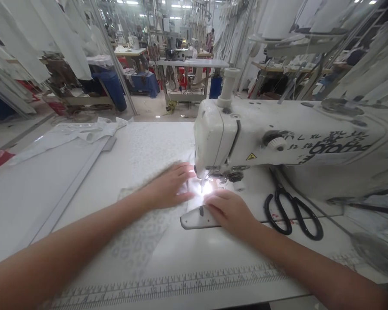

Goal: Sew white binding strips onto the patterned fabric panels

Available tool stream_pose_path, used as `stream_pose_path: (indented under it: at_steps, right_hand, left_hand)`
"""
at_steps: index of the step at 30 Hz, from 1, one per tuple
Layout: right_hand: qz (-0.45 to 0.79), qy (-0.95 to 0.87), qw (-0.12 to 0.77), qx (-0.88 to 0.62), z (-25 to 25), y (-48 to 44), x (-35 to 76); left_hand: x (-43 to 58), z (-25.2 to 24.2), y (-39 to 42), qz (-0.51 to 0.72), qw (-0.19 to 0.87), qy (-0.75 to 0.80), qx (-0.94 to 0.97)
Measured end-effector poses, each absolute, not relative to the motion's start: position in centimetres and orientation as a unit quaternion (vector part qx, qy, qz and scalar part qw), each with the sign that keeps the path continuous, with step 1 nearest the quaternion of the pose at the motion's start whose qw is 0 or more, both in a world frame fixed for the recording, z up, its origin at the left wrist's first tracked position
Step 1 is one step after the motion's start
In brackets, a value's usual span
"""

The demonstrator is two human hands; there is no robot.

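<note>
A white sewing machine (220,133) reaches in from the right, its lamp glaring at the needle. Pale patterned fabric (142,234) lies on the table to the left of the needle and runs up to it. My left hand (170,187) rests on this fabric with its fingers stretched out, just left of the presser foot. Right in front of the needle, my right hand (229,211) has its fingers pressed together at the fabric's edge. Glare hides what exactly is between those fingertips.
Black-handled scissors (292,206) lie under the machine's arm. A printed ruler scale (168,286) runs along the table's near edge. At the left are a long metal strip (74,185) and white cloth (93,131). Other sewing stations (187,62) stand beyond.
</note>
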State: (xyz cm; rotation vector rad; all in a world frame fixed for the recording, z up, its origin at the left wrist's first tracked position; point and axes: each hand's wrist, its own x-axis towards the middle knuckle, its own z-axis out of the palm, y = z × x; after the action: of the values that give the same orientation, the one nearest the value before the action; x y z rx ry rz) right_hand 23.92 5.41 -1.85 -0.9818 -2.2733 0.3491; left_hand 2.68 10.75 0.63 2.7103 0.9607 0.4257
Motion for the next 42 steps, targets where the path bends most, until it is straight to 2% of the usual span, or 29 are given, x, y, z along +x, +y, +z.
stream_pose_path:
  at_steps: [4,8,17,25,34,42]
  right_hand:
    - [0.092,-0.885,0.305,-0.339,-2.2,5.9,24.2]
    - [0.089,-0.897,0.305,-0.307,-2.3,6.1,24.6]
    - [0.072,-0.901,0.333,-0.268,-2.0,5.6,25.3]
    - [0.04,-0.912,0.295,-0.282,-1.8,5.3,25.2]
    - [0.003,-0.901,0.208,-0.38,-1.9,5.8,24.9]
    - [0.015,-0.895,0.228,-0.383,-1.7,5.4,25.3]
  left_hand:
    - [3.3,0.2,8.4,0.193,0.182,0.322,0.909]
    - [3.5,-0.4,6.3,0.185,0.225,0.308,0.906]
    - [2.7,-0.2,6.6,0.152,0.188,0.268,0.933]
    - [2.7,-0.1,6.7,0.139,0.181,0.269,0.936]
    - [2.7,0.1,9.3,0.151,0.155,0.269,0.939]
    - [3.0,0.3,10.1,0.172,0.152,0.275,0.934]
